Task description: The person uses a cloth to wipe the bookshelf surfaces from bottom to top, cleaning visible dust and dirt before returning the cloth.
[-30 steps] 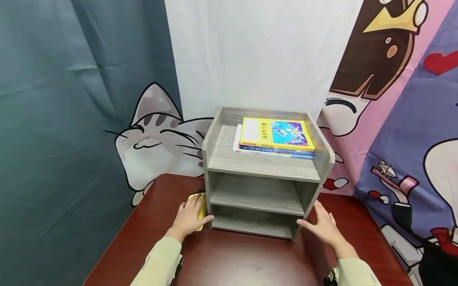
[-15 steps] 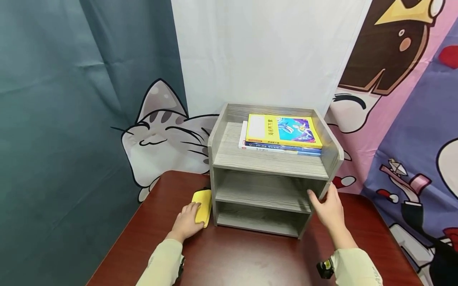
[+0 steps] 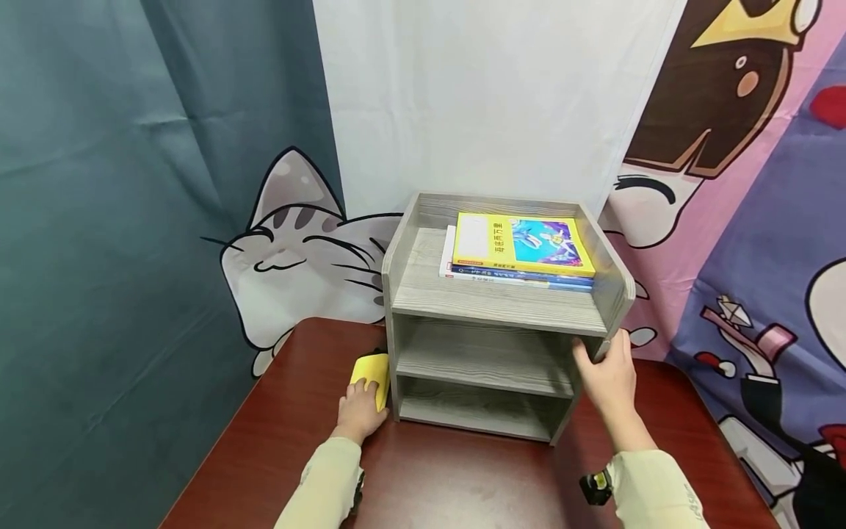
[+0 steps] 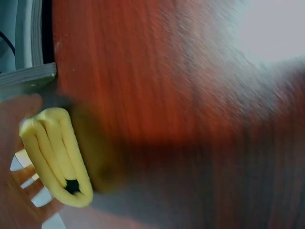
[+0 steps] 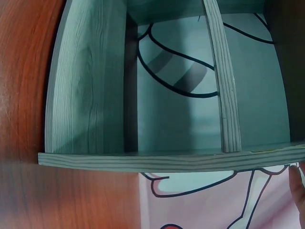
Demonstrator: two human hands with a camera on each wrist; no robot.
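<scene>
A folded yellow cloth (image 3: 371, 369) lies at the left side of a small grey wood-grain shelf unit (image 3: 485, 311). My left hand (image 3: 359, 411) grips the cloth, fingers over its top and thumb on the side toward the shelf. In the left wrist view the cloth's folded layers (image 4: 56, 148) face the camera, with a dark spot at one end. My right hand (image 3: 611, 379) holds the unit's right side panel, thumb on the inner side. Its other fingers go behind the panel and are partly hidden. Only a fingertip shows at the right wrist view's edge.
Several books lie stacked on the unit's top shelf, a yellow book (image 3: 487, 242) uppermost. The unit's open back shows in the right wrist view. The reddish-brown table (image 3: 463, 481) has a left edge running diagonally. Printed curtains (image 3: 489, 95) hang behind.
My left hand has moved along the cloth and now grips it. My right hand has risen along the side panel and taken hold of it. The view has shifted slightly.
</scene>
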